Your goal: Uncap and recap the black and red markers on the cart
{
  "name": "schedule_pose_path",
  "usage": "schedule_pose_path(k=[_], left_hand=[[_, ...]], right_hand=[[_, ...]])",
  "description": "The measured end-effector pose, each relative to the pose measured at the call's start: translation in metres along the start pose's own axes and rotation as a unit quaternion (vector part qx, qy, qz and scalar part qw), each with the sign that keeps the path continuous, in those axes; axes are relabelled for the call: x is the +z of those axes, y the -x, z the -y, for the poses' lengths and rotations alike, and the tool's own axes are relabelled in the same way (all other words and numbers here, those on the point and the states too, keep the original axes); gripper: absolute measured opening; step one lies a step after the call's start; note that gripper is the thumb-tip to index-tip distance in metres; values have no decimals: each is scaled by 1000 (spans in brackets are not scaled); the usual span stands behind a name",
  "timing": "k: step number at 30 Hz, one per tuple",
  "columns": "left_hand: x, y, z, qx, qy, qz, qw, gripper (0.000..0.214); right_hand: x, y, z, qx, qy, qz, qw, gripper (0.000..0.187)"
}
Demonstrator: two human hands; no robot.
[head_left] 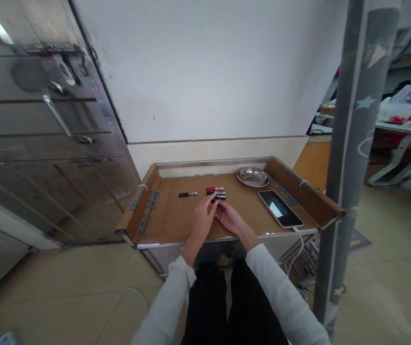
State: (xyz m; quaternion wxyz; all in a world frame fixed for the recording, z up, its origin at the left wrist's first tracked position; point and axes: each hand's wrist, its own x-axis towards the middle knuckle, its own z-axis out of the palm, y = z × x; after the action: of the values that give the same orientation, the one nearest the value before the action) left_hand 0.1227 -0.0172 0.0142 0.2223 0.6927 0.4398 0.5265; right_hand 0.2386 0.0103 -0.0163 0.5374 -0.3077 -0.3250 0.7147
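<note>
My left hand point(204, 214) and my right hand point(231, 219) meet over the middle of the cardboard-lined tray table. Both are closed, fingertips pinched together around a black marker point(214, 201), most of which the fingers hide. Just beyond the fingertips lie a red marker point(214, 189) and, side by side with it, black markers point(221, 195) partly covered by my left hand. Another black marker point(187, 194), with a pale end, lies apart to the left.
A round metal dish point(253, 177) stands at the back right. A phone point(280, 209) with a white cable point(301, 242) lies near the right side. Raised cardboard flaps point(301, 191) edge the table. A grey pole point(349, 158) rises at right, a metal door point(47, 143) at left.
</note>
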Motion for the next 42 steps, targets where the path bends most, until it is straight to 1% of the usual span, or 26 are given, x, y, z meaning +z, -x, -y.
schedule_pose_path(k=[2, 5, 8, 10, 11, 13, 15, 16, 17, 19, 21, 22, 24, 26, 27, 29, 30, 32, 36, 38, 42], left_hand=[[3, -2, -2, -2, 12, -1, 1000, 30], [6, -9, 4, -28, 68, -31, 997, 35], [5, -16, 18, -55, 122, -74, 988, 33], [2, -20, 30, -76, 131, -96, 984, 27], [-1, -22, 36, -92, 129, -98, 982, 24], [-5, -23, 47, -140, 112, -77, 981, 19], [-8, -23, 54, -173, 81, -31, 981, 13], [-8, -23, 55, -171, 61, -3, 983, 11], [-8, -22, 56, -154, 37, 25, 987, 9], [-6, -23, 54, -89, -28, 77, 993, 6], [-1, -24, 53, -27, -100, 101, 989, 7], [1, -24, 53, -4, -129, 103, 986, 9], [5, -25, 54, 20, -158, 92, 983, 12], [7, -25, 56, 31, -164, 81, 983, 18], [8, -24, 57, 36, -165, 78, 982, 20], [7, -22, 57, 45, -172, 70, 982, 22], [6, -21, 56, 51, -176, 68, 981, 22], [5, -18, 53, 63, -179, 72, 979, 21], [4, -16, 48, 81, -169, 119, 975, 17], [6, -16, 46, 90, -177, 136, 971, 17], [10, -20, 45, 90, -214, 155, 960, 10]], right_hand=[[-6, 2, 5, 17, -15, 5, 1000, 10], [-16, 5, 14, 37, -29, 10, 999, 12], [-26, 6, 25, 47, -17, -3, 999, 12], [-33, 7, 31, 30, 4, -11, 999, 10], [-36, 7, 34, 15, 18, -13, 1000, 9], [-42, 8, 37, -19, 53, -19, 998, 8], [-46, 8, 38, -59, 94, -37, 993, 13], [-47, 8, 38, -85, 121, -50, 988, 15], [-47, 6, 38, -117, 156, -60, 979, 16], [-44, 3, 35, -192, 247, -75, 947, 14], [-39, 0, 32, -260, 349, -68, 898, 12], [-36, -2, 29, -286, 394, -53, 872, 12], [-31, -5, 23, -318, 467, 6, 825, 18], [-28, -8, 17, -331, 519, 75, 784, 25], [-29, -9, 14, -336, 541, 99, 765, 27], [-31, -8, 12, -347, 582, 113, 727, 29], [-34, -7, 13, -353, 602, 103, 709, 29], [-39, -3, 16, -360, 641, 61, 674, 27], [-49, 5, 25, -339, 707, -32, 619, 20], [-52, 7, 26, -323, 728, -55, 602, 18], [-49, 6, 25, -292, 758, -47, 581, 16]])
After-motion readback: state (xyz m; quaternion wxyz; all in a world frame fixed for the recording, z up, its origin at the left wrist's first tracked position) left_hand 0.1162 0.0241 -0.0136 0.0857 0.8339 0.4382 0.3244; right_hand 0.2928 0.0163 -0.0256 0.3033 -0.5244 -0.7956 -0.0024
